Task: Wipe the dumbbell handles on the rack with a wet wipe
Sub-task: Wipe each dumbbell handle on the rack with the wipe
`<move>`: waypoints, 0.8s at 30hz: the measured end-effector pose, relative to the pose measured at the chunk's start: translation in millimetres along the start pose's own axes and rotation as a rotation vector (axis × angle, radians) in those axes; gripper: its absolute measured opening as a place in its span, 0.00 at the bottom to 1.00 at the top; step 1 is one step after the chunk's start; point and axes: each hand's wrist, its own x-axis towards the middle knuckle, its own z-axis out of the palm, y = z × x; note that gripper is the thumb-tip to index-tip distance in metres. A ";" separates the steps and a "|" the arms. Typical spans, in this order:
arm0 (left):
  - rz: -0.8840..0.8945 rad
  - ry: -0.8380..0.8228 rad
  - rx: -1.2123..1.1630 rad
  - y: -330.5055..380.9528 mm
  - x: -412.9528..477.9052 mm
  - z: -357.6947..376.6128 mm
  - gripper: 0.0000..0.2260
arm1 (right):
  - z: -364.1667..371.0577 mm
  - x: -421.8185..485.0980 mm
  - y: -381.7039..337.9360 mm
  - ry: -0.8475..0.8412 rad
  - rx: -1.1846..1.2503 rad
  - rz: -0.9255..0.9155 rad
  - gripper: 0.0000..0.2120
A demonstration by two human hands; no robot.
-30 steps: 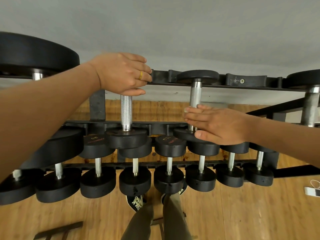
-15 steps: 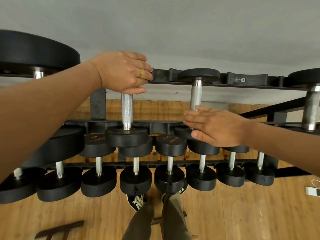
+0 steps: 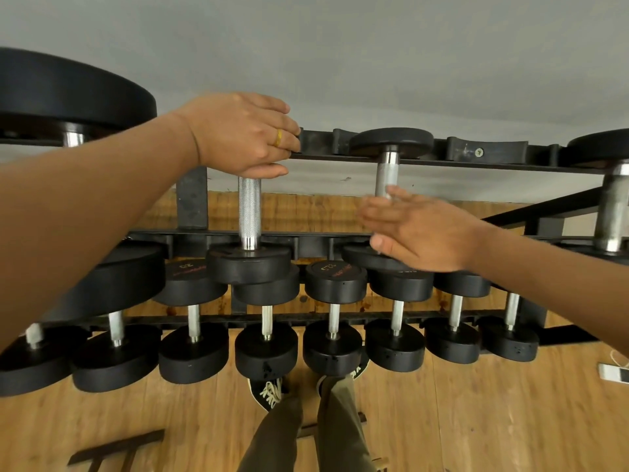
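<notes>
The right hand (image 3: 422,233) lies flat against the right handle (image 3: 387,175), on the upper row of the rack (image 3: 476,153). Its fingers are straight and close together and grasp nothing that I can see. They are a little blurred. The wet wipe is not visible. It may be under the palm, but I cannot tell.

The right handle runs away from the person, from the near head (image 3: 367,255) under the thumb to the far head (image 3: 391,141). The fingers cross this axis and point to the left. The bare steel lies just beyond the fingertips, toward the far head, and the lower part is hidden behind the fingers and palm.

The left hand (image 3: 238,137) is closed over the far end of the left handle (image 3: 249,212), with the fingers curled on top and the thumb below. The knurled steel below the thumb is free down to the near head.

In my judgement the right hand is the working one, since it already touches a handle. A stroke along the axis, away from the body, would cover the bare part.
</notes>
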 end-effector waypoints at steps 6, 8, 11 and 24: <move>0.004 -0.011 0.003 -0.4 0.6 0.9 0.21 | 0.4 11.8 7.8 0.171 0.015 0.125 0.34; -0.001 -0.011 0.005 -1.0 -0.5 0.0 0.21 | 9.4 4.0 -1.5 0.180 0.047 0.104 0.32; -0.004 0.006 0.012 0.0 -0.4 -1.2 0.21 | 20.7 -5.6 -5.4 0.298 0.070 0.063 0.23; -0.002 -0.073 0.028 1.3 3.5 -11.4 0.21 | 42.0 -12.7 -13.8 0.925 0.725 0.491 0.16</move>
